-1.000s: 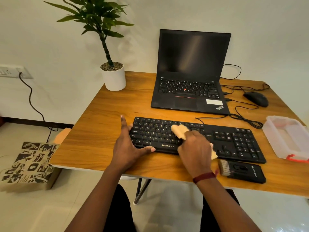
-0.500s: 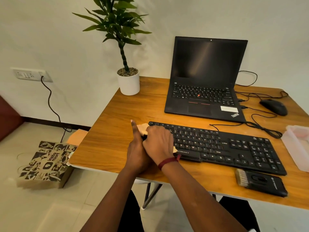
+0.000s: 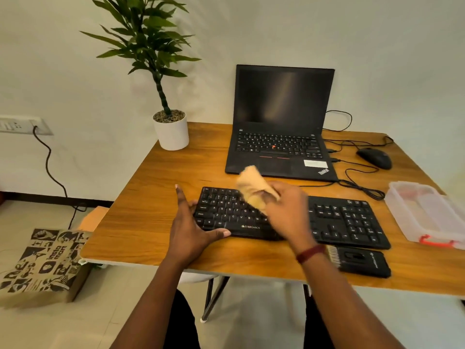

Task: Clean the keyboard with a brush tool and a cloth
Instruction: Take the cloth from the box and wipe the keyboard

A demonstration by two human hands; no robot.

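**Cloth pass on keyboard: handling notes**

Right hand [image 3: 289,212] is closed around the cloth [image 3: 254,188], bunched in the fingers, loose end sticking up toward the laptop [image 3: 281,127]. Hand and cloth are motion-blurred, so I can't tell whether the cloth is touching the keys or just above them. It sits over the middle of the keyboard [image 3: 352,222], roughly at the upper letter rows.

Left hand [image 3: 188,227] is open and flat, holding nothing. Palm braces the keyboard's left end, thumb along the front edge, fingers splayed at the left side.

Keyboard lies flat on the table [image 3: 141,217], near the front edge, in front of the laptop. The brush tool [image 3: 359,261] lies idle on the table just in front of the keyboard's right end, bristles pointing left.

Handling, my read:
- Cloth: soft, light, no stiffness. A wad grip like this gives a firm pad for wiping; the loose tail could snag on key edges.
- Keyboard: thin plastic, looks light, likely slides on the smooth wood under a sideways wipe. Hence the brace. Hold it by the frame edge or end, not on the keys.
- Keycaps: small, could pop off if the cloth catches. Wipe along rows with light pressure.
- Brush tool: rigid black body, grab it mid-body and keep clear of the bristles.
- Cable runs from the keyboard's back toward the laptop; don't drag it.
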